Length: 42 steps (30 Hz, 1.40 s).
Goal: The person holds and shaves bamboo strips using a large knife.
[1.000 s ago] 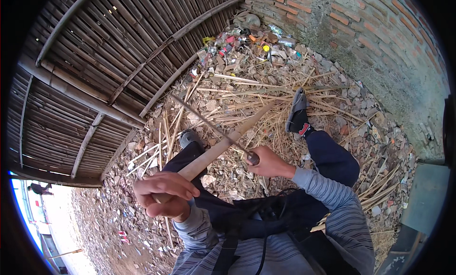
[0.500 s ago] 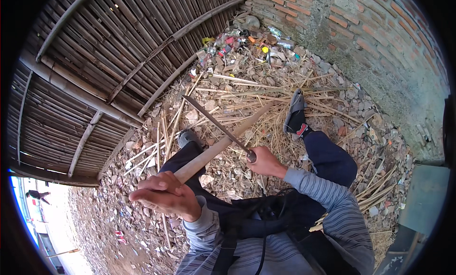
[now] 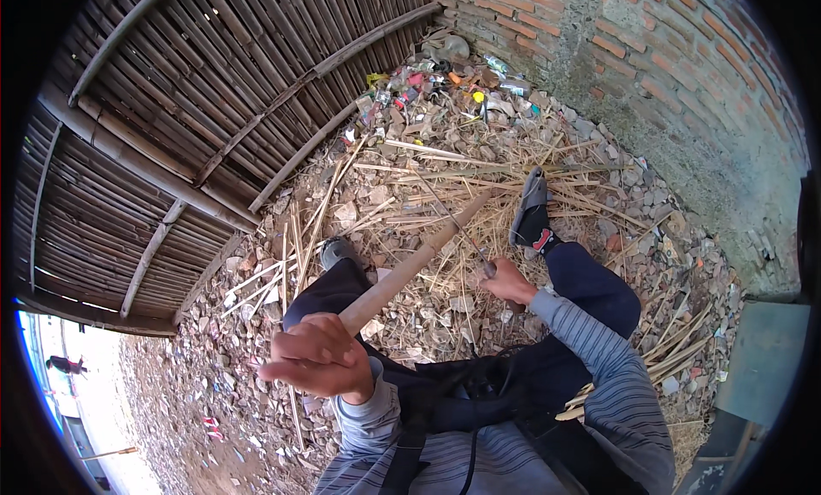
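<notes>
My left hand (image 3: 315, 356) is closed around the near end of a thick pale wooden or bamboo pole (image 3: 395, 283). The pole slants away to the upper right, its narrower far end above the straw and strips on the ground. In my right hand (image 3: 506, 284) is the handle of a long-bladed knife, like a machete. Its thin dark blade (image 3: 446, 211) crosses the pole near the far end, edge-on to the view. Whether the blade touches the wood I cannot tell. My feet, in grey sandals (image 3: 532, 206), stand on either side of the pole.
Long split strips (image 3: 440, 151) and straw lie over stony rubble. More strips (image 3: 676, 350) are at the right. A litter heap (image 3: 462, 80) fills the far corner between a bamboo-slat wall (image 3: 248, 76) and a brick wall (image 3: 658, 76). A person (image 3: 65, 364) appears far left.
My right hand has moved right and slightly away, carrying the knife toward the pole's far end, and the blade has turned edge-on. My left hand and the pole have shifted a little right.
</notes>
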Motion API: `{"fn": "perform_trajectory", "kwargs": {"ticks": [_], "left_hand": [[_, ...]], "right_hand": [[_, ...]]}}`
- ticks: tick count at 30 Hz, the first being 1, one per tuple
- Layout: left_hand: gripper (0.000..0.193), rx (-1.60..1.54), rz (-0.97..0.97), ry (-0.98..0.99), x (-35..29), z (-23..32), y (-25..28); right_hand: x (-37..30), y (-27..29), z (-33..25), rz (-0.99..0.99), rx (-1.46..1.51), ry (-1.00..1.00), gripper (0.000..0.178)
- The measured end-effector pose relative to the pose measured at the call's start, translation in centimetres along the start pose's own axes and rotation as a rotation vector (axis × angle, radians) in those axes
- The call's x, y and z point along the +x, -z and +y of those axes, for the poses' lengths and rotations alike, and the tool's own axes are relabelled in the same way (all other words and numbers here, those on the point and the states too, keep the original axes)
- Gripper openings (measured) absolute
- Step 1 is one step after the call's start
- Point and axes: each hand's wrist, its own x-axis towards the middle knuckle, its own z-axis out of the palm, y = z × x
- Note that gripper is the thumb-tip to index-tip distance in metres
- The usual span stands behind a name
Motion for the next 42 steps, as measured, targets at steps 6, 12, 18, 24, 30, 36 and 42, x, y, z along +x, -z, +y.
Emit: {"fn": "perform_trajectory", "kwargs": {"ticks": [6, 12, 18, 24, 30, 36, 42], "left_hand": [[0.070, -0.411, -0.610, -0.028, 2.5, -0.5, 0.4], [0.050, -0.291, -0.771, 0.181, 3.1, 0.9, 0.8], [0.049, -0.225, -0.775, 0.076, 3.5, 0.0, 0.3], [0.059, -0.211, -0.342, 0.000, 1.1, -1.3, 0.1], [0.052, -0.102, -0.297, -0.010, 0.3, -0.9, 0.6], [0.053, -0.078, -0.147, -0.032, -1.0, -1.1, -0.1], [0.043, 0.107, -0.150, -0.055, -1.2, -0.6, -0.9]], "right_hand": [[-3.0, 0.5, -3.2, -0.225, 0.426, 0.086, 0.020], [-6.1, 1.7, -7.6, -0.166, 0.330, 0.412, 0.021], [-9.3, 1.4, -10.7, -0.111, 0.122, 0.634, 0.019], [-7.6, 0.7, -8.3, 0.011, 0.028, 0.572, 0.021], [-4.3, -0.1, -4.4, 0.054, 0.128, 0.448, 0.020], [-8.7, 0.5, -11.2, -0.083, 0.188, 0.625, 0.017], [-6.1, 0.3, -8.9, -0.065, 0.161, 0.562, 0.022]]}}
